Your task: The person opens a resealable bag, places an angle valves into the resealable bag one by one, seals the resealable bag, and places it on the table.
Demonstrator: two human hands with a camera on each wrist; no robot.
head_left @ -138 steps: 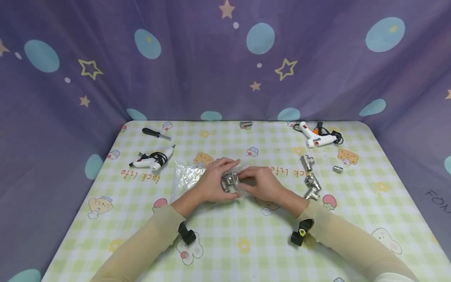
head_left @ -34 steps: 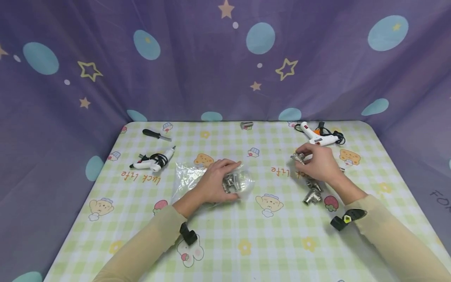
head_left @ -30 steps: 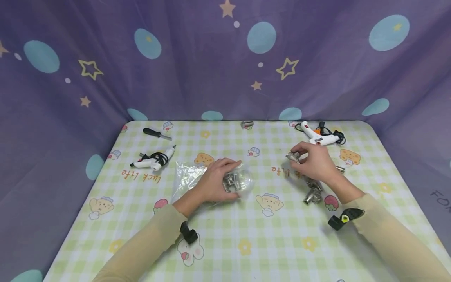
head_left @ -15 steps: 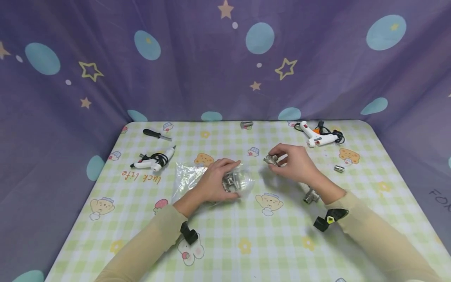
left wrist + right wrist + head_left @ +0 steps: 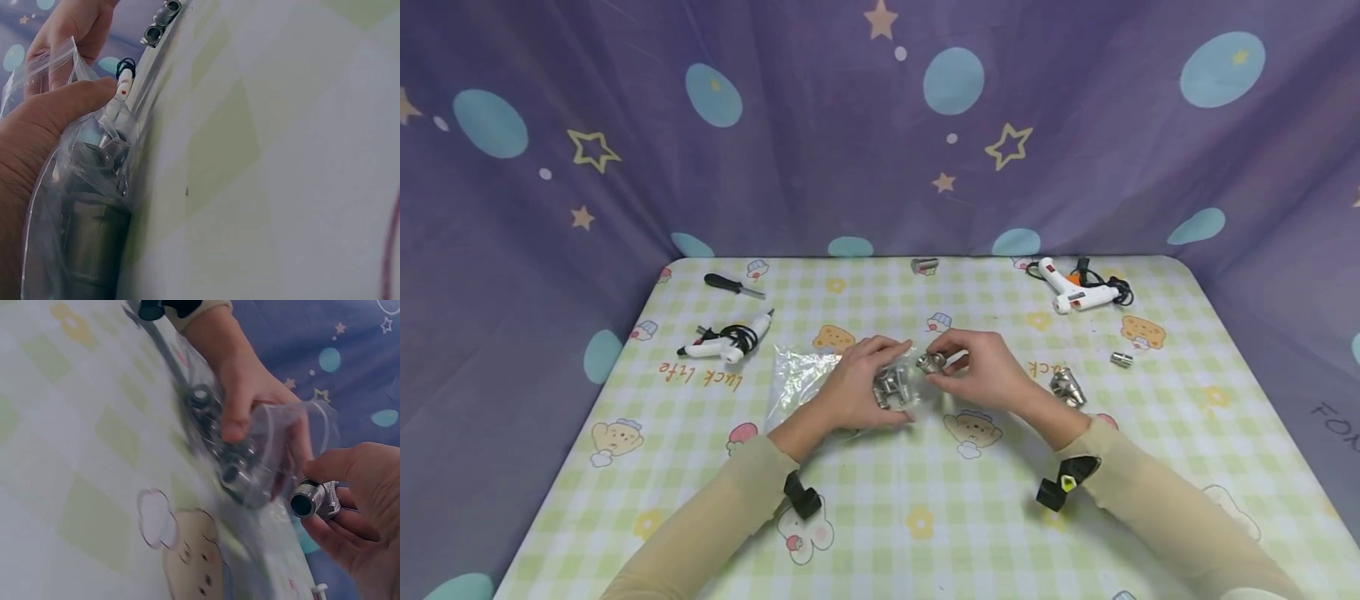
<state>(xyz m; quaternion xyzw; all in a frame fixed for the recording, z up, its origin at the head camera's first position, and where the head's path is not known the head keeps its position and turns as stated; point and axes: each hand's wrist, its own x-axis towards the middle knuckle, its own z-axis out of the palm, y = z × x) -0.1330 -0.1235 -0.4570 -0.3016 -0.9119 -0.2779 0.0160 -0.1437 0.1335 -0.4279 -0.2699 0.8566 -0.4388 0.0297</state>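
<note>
My left hand (image 5: 853, 387) grips a clear plastic bag (image 5: 796, 375) lying on the table, its thumb and fingers around the bag near the open end. Several metal pipe fittings (image 5: 889, 388) show through the plastic. In the left wrist view, a wide metal fitting (image 5: 94, 244) sits inside the bag. Between thumb and fingers my right hand (image 5: 988, 368) pinches a threaded metal pipe fitting (image 5: 307, 499). That fitting is just right of the bag's mouth, apart from the bagged ones. In the right wrist view the bag's mouth (image 5: 275, 428) gapes towards it.
More metal pipe fittings (image 5: 1067, 387) lie right of my right hand, with a small fitting (image 5: 1122, 359) beyond. Another fitting (image 5: 924, 266) lies at the back edge. A glue gun (image 5: 1078, 296) is back right; a second glue gun (image 5: 727, 343) and a screwdriver (image 5: 730, 285) are left.
My right hand left the bag, took a fitting from the group on the right and carried it left to the bag's mouth. My left hand has stayed on the bag.
</note>
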